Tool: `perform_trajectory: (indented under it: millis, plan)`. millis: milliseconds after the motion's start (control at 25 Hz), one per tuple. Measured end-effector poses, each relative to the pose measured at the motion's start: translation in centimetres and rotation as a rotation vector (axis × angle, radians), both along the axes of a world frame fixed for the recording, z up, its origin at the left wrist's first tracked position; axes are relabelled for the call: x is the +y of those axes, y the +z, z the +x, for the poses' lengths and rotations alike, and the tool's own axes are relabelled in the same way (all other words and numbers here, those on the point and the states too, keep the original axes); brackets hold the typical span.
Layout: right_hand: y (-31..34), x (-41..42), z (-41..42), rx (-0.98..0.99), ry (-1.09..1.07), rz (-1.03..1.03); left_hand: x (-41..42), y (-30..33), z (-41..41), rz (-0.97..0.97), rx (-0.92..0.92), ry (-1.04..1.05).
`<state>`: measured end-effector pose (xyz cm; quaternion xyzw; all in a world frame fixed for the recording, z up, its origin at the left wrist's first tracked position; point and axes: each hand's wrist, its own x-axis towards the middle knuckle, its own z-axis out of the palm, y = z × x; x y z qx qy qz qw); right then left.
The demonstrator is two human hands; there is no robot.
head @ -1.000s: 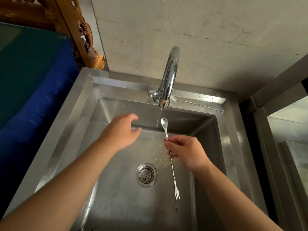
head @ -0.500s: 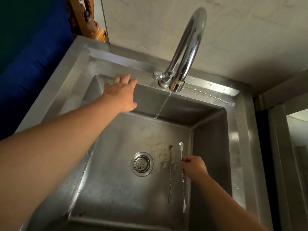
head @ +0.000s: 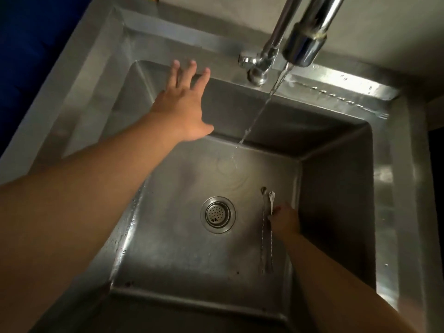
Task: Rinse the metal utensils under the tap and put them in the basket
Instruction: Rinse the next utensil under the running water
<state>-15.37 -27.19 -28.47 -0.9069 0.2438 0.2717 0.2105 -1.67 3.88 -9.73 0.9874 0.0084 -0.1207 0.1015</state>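
A long thin metal bar spoon (head: pixel 271 200), bowl at the far end and small fork at the near end, lies low against the sink floor at the right. My right hand (head: pixel 284 221) is closed on its stem just below the bowl. The darker twin line (head: pixel 263 212) to its left looks like its reflection in the wet steel. My left hand (head: pixel 185 104) has its fingers spread and holds nothing, reaching to the back rim of the basin, left of the tap. The tap (head: pixel 304 44) runs a thin stream (head: pixel 259 111) that lands away from the spoon. No basket is in view.
The steel sink (head: pixel 396 188) fills the view, with deep walls and a round drain strainer (head: pixel 218 214) in the middle of its floor. The tap lever (head: pixel 249 61) sits on the back ledge. A blue surface (head: pixel 36 56) lies to the left, and a pale wall rises behind the sink.
My right hand has carried the spoon from under the stream down to the sink floor at the right. My left hand has moved up to the basin's back rim. The view has closed in.
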Motion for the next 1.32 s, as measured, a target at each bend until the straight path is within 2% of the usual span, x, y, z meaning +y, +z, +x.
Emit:
perform_trajectory:
  millis: [280, 440, 520, 640, 760, 880, 1080, 1320]
  plan:
    - [-0.6, 0.6, 0.5, 0.0, -0.028, -0.005, 0.3, -0.4, 0.2, -0.007, -0.031, -0.014]
    - [3.6, 1.2, 2.5, -0.069, 0.023, 0.076, 0.0, -0.2, 0.1, 0.006, -0.01, -0.001]
    - [8.3, 1.6, 4.8, -0.211, 0.065, 0.124, -0.1, 0.1, 0.1, 0.006, -0.004, 0.002]
    - [16.7, 2.0, 8.3, -0.574, 0.216, 0.125, -0.2, 0.6, 0.2, 0.013, 0.03, 0.006]
    - [22.8, 1.2, 12.3, -0.816, 0.396, 0.016, -0.3, 1.0, 0.1, 0.014, 0.051, 0.007]
    - [25.1, -0.1, 16.7, -0.73, 0.533, -0.164, -0.3, 1.2, 0.0, 0.028, 0.049, -0.003]
    - [24.1, -0.4, 20.9, -0.488, 0.698, -0.366, -0.3, 1.4, 0.0, 0.026, 0.072, -0.007]
    - [22.5, 0.2, 21.7, -0.479, 0.71, -0.436, -0.2, 1.5, 0.2, 0.006, 0.106, -0.006]
